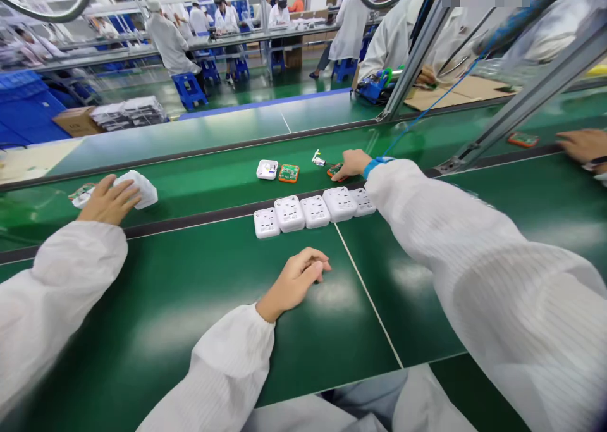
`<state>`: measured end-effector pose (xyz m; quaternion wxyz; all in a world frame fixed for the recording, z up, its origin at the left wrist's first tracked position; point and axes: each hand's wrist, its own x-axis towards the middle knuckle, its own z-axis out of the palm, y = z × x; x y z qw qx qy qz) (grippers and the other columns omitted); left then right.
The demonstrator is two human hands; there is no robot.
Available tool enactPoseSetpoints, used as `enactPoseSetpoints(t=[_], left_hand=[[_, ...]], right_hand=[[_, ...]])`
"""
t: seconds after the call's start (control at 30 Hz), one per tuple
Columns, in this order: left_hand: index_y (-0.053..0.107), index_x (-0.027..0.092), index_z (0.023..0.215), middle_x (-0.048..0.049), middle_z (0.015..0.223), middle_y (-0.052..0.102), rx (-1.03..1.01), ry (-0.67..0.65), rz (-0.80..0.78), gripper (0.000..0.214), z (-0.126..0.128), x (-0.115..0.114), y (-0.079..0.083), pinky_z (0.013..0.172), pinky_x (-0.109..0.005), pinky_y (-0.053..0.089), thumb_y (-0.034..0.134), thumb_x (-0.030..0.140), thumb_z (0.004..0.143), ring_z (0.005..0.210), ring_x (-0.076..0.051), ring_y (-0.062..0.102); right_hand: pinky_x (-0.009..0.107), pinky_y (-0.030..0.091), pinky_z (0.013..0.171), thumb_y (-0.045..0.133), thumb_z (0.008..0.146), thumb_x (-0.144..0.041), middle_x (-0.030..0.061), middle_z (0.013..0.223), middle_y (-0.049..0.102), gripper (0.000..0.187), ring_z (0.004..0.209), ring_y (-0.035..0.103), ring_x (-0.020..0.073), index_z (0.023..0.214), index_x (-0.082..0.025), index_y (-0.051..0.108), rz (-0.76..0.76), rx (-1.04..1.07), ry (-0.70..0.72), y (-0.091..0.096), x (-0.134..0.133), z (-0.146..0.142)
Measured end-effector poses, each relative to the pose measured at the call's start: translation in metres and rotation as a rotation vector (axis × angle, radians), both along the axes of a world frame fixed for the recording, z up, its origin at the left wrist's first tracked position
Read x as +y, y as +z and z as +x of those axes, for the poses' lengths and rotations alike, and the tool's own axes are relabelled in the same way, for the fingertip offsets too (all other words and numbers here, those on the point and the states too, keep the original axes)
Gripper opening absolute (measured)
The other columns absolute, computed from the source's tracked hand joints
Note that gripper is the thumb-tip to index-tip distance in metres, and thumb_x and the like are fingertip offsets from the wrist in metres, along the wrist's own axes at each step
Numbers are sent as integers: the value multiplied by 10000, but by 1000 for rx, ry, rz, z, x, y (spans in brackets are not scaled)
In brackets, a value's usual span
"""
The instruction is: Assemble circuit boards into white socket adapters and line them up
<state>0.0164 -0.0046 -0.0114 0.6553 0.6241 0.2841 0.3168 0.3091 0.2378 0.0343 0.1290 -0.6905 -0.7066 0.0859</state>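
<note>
My right hand [351, 164] reaches far across the green belt [199, 185], its fingers closed on a small green and orange circuit board [334, 170]. A blue wrist strap [378, 162] circles that wrist. Loosely curled and holding nothing, my left hand [298, 279] rests on the near green table [190, 305]. A row of several white socket housings [313, 211] lies along the table's far edge between my hands. On the belt sit a white housing [267, 169], an orange-framed board [289, 173] and a small white wired part [318, 159].
A co-worker's hand [110, 199] at the left lies on a white housing [141, 187]. Another person's hand [584, 145] and a board [523, 140] are at the right edge. Slanted metal frame posts [526, 97] rise behind the belt. Workers sit at benches beyond.
</note>
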Motion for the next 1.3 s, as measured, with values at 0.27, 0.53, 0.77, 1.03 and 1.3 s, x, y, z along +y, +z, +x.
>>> enactPoseSetpoints(t=[0.27, 0.53, 0.77, 1.03, 1.3], left_hand=[[633, 175, 1145, -114, 1113, 709, -175, 134, -37, 400, 2, 8, -9, 787, -315, 470, 671, 515, 936, 865, -190, 667], [621, 171, 1189, -140, 1184, 703, -365, 297, -123, 530, 14, -2, 3, 827, -338, 514, 707, 590, 876, 940, -211, 689], [562, 183, 1163, -59, 1060, 713, -277, 388, -216, 469, 24, -12, -9, 798, -251, 503, 805, 404, 827, 856, -127, 647], [615, 181, 1253, -100, 1127, 689, 0, 21, -8, 408, 0, 0, 2, 883, -317, 539, 667, 241, 852, 947, -181, 662], [614, 186, 1226, -99, 1101, 675, 183, -50, 136, 373, -13, 12, 6, 932, -343, 554, 689, 194, 861, 1004, -201, 682]], right_hand=[[383, 508, 885, 864, 719, -337, 194, 1234, 635, 789, 1151, 597, 350, 1354, -105, 458, 94, -182, -21, 77, -59, -65], [460, 513, 864, 756, 780, -421, 182, 1144, 631, 648, 1035, 581, 375, 1293, -132, 485, 429, -93, 286, 72, -218, -86], [493, 527, 861, 808, 772, -342, 176, 1174, 627, 671, 1035, 595, 381, 1323, -155, 474, 291, 57, 306, -15, -315, -96], [364, 488, 644, 691, 892, -692, 129, 1071, 727, 911, 903, 712, 359, 1558, -186, 329, -116, 87, 355, -11, -272, -93], [323, 448, 688, 418, 1068, -315, 76, 963, 729, 332, 834, 690, 261, 1333, -201, 583, -43, 342, 356, -37, -257, -89]])
